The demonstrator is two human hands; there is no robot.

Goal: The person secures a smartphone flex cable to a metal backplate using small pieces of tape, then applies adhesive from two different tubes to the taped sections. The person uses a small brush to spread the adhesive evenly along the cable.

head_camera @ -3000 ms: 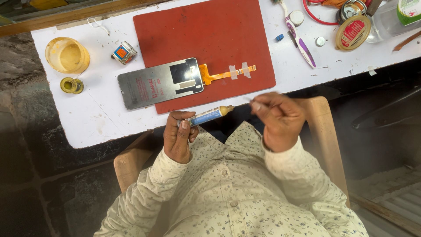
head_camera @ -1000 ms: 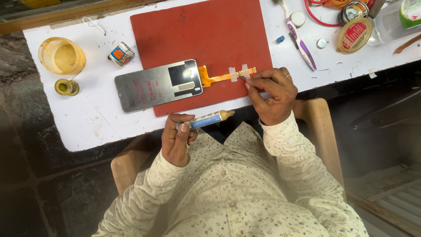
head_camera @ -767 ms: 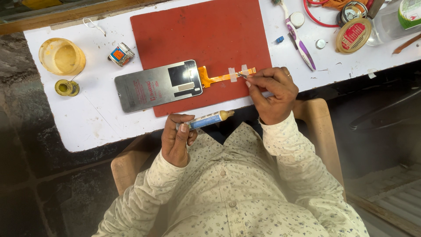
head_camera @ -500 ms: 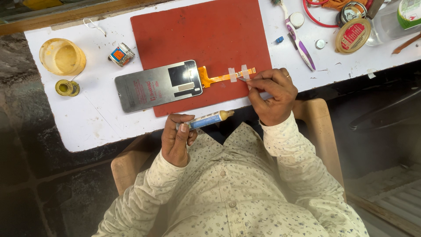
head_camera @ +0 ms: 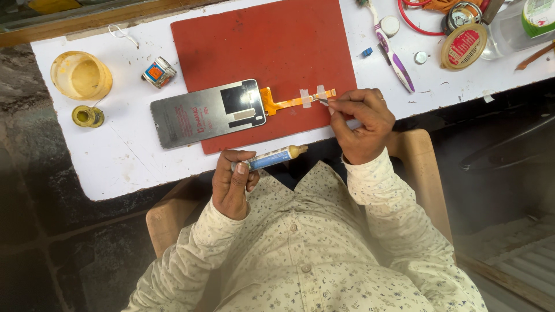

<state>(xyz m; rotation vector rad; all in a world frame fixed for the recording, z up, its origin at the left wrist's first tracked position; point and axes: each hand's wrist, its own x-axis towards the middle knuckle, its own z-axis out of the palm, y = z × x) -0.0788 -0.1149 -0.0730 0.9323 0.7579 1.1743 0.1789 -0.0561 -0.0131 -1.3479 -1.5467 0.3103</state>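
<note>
A grey phone screen panel (head_camera: 205, 114) lies face down, half on a red mat (head_camera: 266, 52). Its orange flex cable (head_camera: 289, 102) runs to the right, held down by two strips of clear tape. My right hand (head_camera: 359, 124) pinches a thin metal tool (head_camera: 322, 101) whose tip touches the cable's far end. My left hand (head_camera: 230, 186) rests at the table's near edge, closed on a blue-and-cream syringe (head_camera: 273, 157) that points to the right, off the mat.
On the white table (head_camera: 115, 162): a yellow cup (head_camera: 80, 75), a small yellow reel (head_camera: 88, 116), a small tin (head_camera: 158, 71), a purple-white toothbrush (head_camera: 394, 53), a round red lid (head_camera: 463, 46), a clear bottle (head_camera: 517, 26). A wooden chair (head_camera: 419, 173) is under me.
My right hand rose from in front of my chest to the end of the flex cable and has stayed there for the last second. My left hand kept the syringe still.
</note>
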